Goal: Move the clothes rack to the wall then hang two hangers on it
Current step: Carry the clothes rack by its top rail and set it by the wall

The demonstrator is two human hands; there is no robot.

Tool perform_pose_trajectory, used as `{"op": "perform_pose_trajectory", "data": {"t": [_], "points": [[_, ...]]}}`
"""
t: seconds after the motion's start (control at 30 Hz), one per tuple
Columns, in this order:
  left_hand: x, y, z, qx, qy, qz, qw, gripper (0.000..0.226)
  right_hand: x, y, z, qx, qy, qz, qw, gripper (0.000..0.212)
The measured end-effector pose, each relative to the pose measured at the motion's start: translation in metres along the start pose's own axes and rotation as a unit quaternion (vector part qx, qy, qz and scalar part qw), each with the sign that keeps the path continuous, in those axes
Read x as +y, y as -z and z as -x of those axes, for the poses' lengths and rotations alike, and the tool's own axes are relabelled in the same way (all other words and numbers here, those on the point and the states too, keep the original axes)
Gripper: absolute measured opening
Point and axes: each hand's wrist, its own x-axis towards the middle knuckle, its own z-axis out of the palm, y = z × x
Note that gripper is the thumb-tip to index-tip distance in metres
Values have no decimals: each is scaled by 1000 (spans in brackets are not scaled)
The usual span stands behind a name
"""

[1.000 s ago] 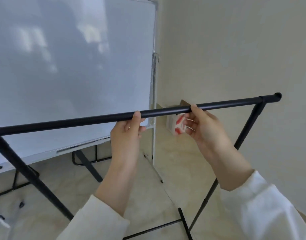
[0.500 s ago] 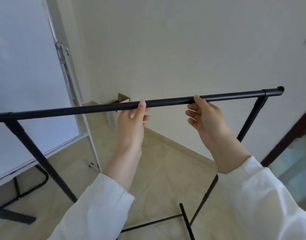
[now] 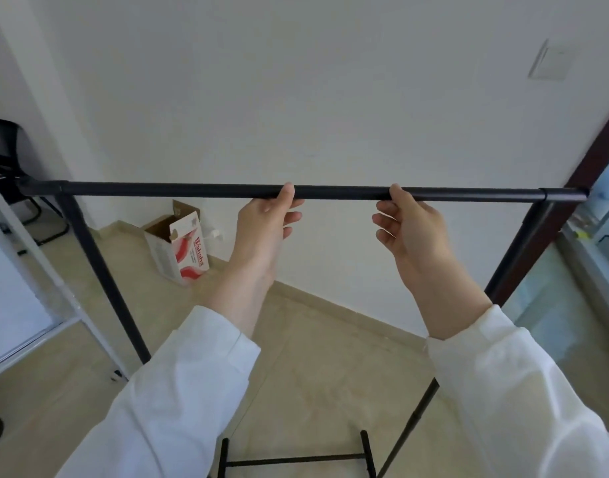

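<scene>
Against the wall [image 3: 296, 98], an open carton [image 3: 178, 250], contents unclear; your left hand [image 3: 265, 222] and right hand [image 3: 410, 225] grip the rack's bar [image 3: 192, 190] palms-up.

Soft even daylight, sharp, wide-angle edge bending

My left hand [image 3: 265, 219] and right hand [image 3: 411, 224] grip the black metal clothes rack's [image 3: 344, 193] top bar, facing the white wall [image 3: 296, 81]; an open cardboard box [image 3: 178, 246] stands on the floor.
</scene>
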Motion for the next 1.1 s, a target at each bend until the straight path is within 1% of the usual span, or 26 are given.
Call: {"op": "perform_pose_trajectory", "data": {"t": [0.33,0.57,0.73,0.87,1.1], "points": [[-13,-64,-82,-62,-8,-3,998,17,-8,18,-87,51,16,-8,999,16],[-22,-94,-154,-121,-11,5,993,16,-8,11,-150,113,31,-10,993,16],[-28,-114,-208,-171,2,1,985,16,-5,2,-192,169,38,-12,985,16],[-35,-130,-244,-201,9,2,979,16,0,-1,-220,199,37,-12,979,14],[-51,-164,-305,-261,30,-3,965,16,8,4,-271,224,37,-16,974,12]]}}
